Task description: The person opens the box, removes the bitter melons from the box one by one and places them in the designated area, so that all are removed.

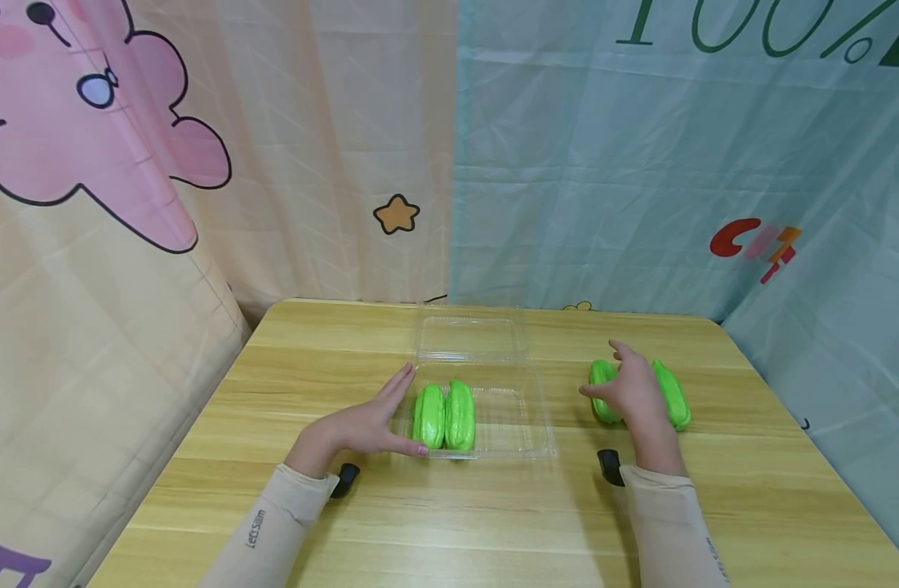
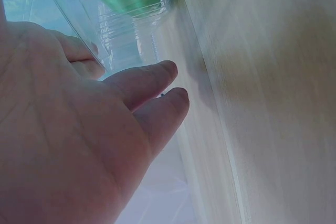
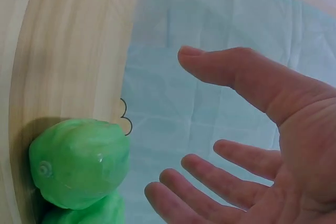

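A clear plastic clamshell box (image 1: 511, 420) lies with its lid (image 1: 469, 336) folded back. In its left half, two green ridged gourd-like pieces (image 1: 460, 415) sit side by side lengthwise. My left hand (image 1: 371, 420) spans the box's left side, thumb at the front rim and fingertips by the back left corner, fingers spread. To the right of the box, my right hand (image 1: 635, 392) hovers over more green gourd-like pieces (image 1: 672, 395) on the table. Its thumb and fingers are apart; in the right wrist view a green gourd-like piece (image 3: 79, 163) lies beyond the fingertips, with nothing held.
The light wooden table (image 1: 449, 523) reaches back to a printed curtain (image 1: 567, 163). Another curtain hangs along the left side (image 1: 74, 367). A dark camera mount (image 1: 611, 467) shows beside the right wrist, and another (image 1: 344, 480) beside the left.
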### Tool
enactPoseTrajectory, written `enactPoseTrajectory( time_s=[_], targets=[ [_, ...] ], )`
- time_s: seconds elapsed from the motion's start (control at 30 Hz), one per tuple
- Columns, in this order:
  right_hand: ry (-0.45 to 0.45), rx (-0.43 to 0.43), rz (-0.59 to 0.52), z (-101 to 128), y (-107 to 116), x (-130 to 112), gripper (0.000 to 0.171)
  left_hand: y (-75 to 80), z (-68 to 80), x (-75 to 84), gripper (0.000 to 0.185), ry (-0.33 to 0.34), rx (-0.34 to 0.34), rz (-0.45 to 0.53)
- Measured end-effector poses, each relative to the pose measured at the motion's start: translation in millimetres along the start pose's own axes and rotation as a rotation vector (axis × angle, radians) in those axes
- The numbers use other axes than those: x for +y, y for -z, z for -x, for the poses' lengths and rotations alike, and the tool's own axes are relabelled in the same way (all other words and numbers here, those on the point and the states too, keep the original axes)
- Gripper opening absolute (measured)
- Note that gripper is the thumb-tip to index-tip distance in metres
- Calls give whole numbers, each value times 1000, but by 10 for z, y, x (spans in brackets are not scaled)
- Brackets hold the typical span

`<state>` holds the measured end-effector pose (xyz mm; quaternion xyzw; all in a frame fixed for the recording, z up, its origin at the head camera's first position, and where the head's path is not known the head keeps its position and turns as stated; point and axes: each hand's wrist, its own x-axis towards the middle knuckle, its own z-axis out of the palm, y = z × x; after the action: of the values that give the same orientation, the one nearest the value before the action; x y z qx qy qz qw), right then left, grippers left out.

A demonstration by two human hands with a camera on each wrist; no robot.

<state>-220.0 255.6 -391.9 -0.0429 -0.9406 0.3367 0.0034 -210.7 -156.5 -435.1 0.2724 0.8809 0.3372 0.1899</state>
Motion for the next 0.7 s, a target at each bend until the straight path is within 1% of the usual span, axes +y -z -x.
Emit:
enactPoseTrajectory(
  time_s=[0.27,0.5,0.7],
  targets=[
    [9,-18,-63,38,21,-79,100,2,1,2,130,-8,-2,3],
    [86,-84,-187,37,1,-93,97,2,0,1,130,-10,0,-1],
    [144,-97,-247,40,-25,-98,96,-2,1,4,129,-10,3,1]
  ],
)
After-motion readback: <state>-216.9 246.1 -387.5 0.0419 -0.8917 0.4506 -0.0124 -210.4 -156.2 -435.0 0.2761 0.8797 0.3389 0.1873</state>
